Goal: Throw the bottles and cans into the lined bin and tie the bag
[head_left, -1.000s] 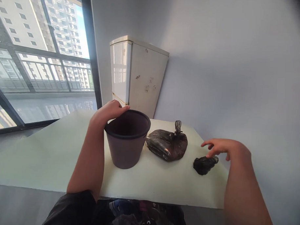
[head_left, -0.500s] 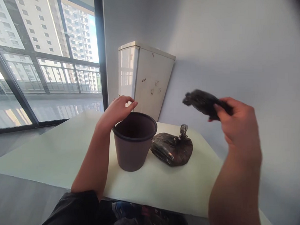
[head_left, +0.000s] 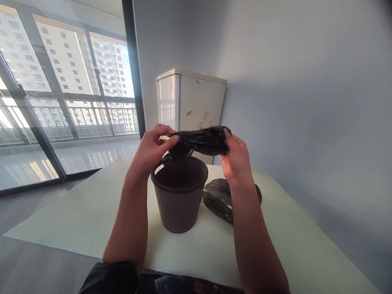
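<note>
Both hands hold a bunched black plastic bag (head_left: 204, 140) stretched sideways above a dark bin (head_left: 177, 206). My left hand (head_left: 155, 147) pinches its left end between thumb and fingers, over the bin's left rim. Gripped in my right hand (head_left: 236, 155) is the other end, up and to the right of the bin. Part of the bag hangs down at the bin's far rim. The bin stands upright, its inside dark. Beside it on the right lies a full black bag (head_left: 218, 199), partly hidden behind my right forearm.
The pale green table (head_left: 84, 216) extends to both sides. Behind it stands a white cabinet (head_left: 199, 100) with worn spots. Glass sliding doors (head_left: 69, 99) are at the left, and a plain wall (head_left: 307, 103) rises at the right.
My right hand has come left and inward with the bunched bag. My left hand now grips the bag's other end. The view has shifted slightly, and my right forearm now covers part of the full bag.
</note>
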`<state>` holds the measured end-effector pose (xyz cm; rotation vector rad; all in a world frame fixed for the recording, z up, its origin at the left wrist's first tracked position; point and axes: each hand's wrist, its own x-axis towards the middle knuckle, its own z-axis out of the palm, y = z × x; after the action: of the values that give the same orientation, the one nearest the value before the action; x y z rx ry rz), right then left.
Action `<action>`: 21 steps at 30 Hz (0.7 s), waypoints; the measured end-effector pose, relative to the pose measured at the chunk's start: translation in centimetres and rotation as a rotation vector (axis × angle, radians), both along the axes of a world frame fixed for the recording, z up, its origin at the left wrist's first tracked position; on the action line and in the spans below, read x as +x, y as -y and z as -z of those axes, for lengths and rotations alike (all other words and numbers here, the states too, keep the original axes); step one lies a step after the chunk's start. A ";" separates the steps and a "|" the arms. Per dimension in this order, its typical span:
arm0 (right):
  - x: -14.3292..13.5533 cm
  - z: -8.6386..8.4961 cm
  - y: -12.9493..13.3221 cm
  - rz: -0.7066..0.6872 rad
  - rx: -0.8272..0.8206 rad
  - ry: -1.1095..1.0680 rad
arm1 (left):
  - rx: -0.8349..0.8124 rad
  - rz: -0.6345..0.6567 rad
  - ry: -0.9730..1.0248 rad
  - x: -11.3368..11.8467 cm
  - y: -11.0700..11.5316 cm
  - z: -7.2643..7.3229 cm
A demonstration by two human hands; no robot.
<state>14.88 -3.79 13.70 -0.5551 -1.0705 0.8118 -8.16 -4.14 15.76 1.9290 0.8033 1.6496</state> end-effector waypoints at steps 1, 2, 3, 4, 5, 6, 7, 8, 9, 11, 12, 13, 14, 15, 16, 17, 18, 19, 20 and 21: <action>0.2 0.0 0.0 -0.027 -0.017 -0.033 | -0.006 0.022 0.011 -0.5 -0.2 0.0; 0.4 -0.1 0.1 -0.059 -0.033 -0.064 | -0.018 0.057 0.023 -0.9 -0.3 0.0; 0.5 -0.1 0.1 -0.100 -0.051 -0.092 | -0.040 0.099 0.035 -1.2 -0.4 0.0; 0.6 -0.1 0.2 -0.145 -0.074 -0.116 | -0.069 0.138 0.045 -1.4 -0.5 0.1; 0.7 -0.1 0.2 -0.192 -0.100 -0.138 | -0.098 0.169 0.053 -1.5 -0.6 0.2; 0.8 -0.1 0.3 -0.233 -0.126 -0.158 | -0.123 0.183 0.060 -1.5 -0.8 0.3; 0.9 0.0 0.3 -0.269 -0.146 -0.177 | -0.134 0.179 0.065 -1.6 -1.0 0.4; 1.0 0.0 0.2 -0.293 -0.156 -0.199 | -0.132 0.158 0.065 -1.6 -1.4 0.6; 1.2 0.1 0.1 -0.304 -0.152 -0.223 | -0.114 0.120 0.062 -1.6 -1.9 0.7; 1.7 0.3 -0.2 -0.286 -0.112 -0.270 | -0.059 -0.005 0.064 -1.9 -3.0 0.9; 1.9 0.4 -0.4 -0.264 -0.090 -0.282 | -0.041 -0.080 0.070 -2.1 -3.4 0.9; 2.1 0.4 -0.6 -0.242 -0.072 -0.283 | -0.032 -0.140 0.069 -2.4 -3.6 0.9; 2.2 0.4 -0.7 -0.229 -0.065 -0.273 | -0.031 -0.166 0.051 -2.6 -3.6 0.7; 2.3 0.4 -0.8 -0.229 -0.068 -0.252 | -0.033 -0.150 0.015 -2.7 -3.3 0.6; 2.3 0.4 -0.8 -0.239 -0.078 -0.229 | -0.033 -0.094 -0.043 -2.7 -2.8 0.3; 2.1 0.3 -0.7 -0.254 -0.091 -0.209 | -0.025 -0.021 -0.116 -2.5 -2.1 0.1; 1.9 0.2 -0.5 -0.270 -0.102 -0.196 | -0.011 0.046 -0.197 -2.1 -1.4 0.0; 1.6 0.2 -0.3 -0.285 -0.107 -0.190 | 0.008 0.091 -0.271 -1.5 -0.7 -0.2; 1.2 0.1 -0.1 -0.299 -0.107 -0.188 | 0.025 0.112 -0.332 -0.8 0.0 -0.2; 0.9 0.1 0.1 -0.312 -0.101 -0.187 | 0.036 0.118 -0.379 0.0 0.4 -0.2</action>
<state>15.80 -3.92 13.61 -0.3912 -0.9584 1.1733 -8.17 -4.56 15.93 2.3054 0.7825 1.2547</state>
